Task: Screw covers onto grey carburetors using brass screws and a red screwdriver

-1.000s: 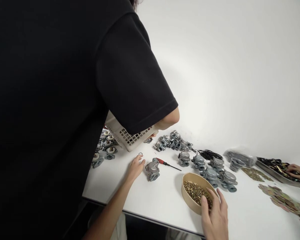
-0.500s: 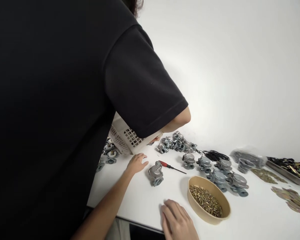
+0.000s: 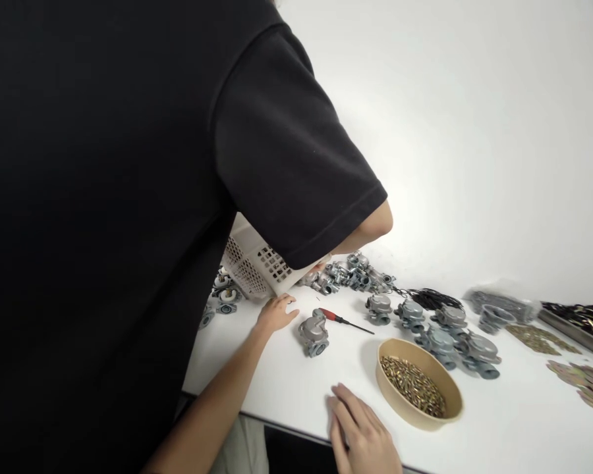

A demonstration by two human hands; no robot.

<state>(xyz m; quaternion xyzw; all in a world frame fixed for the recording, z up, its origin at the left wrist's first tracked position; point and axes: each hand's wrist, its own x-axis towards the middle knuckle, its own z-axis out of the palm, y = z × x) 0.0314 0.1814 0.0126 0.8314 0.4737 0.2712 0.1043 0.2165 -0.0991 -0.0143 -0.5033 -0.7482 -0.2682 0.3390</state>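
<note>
Between your hands point(image 3: 277, 314) point(image 3: 363, 431), both flat, empty and loosely spread on the tabletop point(image 3: 296, 388), sits a grey metal housing point(image 3: 313, 333); a co-worker's tilted basket point(image 3: 257, 263) could spill onto it.

Pretty plain setup here: a big white surface point(image 3: 474, 164) fills most of the view, smooth and matte, running off past the top and right edges. Soft light pools near the middle and fades to grey toward the far corner. Its near edge point(image 3: 286, 421) drops into dark shadow underneath. No walls or windows visible.
</note>
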